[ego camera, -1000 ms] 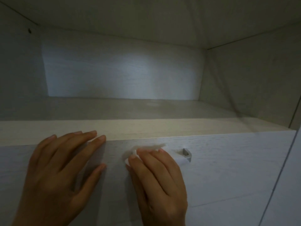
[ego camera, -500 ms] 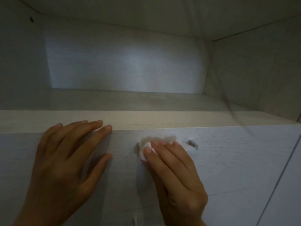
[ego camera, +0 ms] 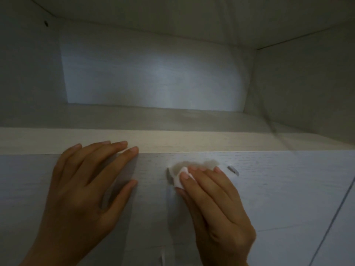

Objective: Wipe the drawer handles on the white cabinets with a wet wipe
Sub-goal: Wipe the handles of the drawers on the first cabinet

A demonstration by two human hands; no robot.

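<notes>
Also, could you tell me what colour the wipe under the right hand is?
The crumpled wet wipe is white; head view.

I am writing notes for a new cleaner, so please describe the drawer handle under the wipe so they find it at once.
Below the open white shelf is a drawer front. Near its top edge the drawer handle lies horizontally under the right hand and its wet wipe. Only its grey ends show; the left hand beside it touches bare panel.
</notes>
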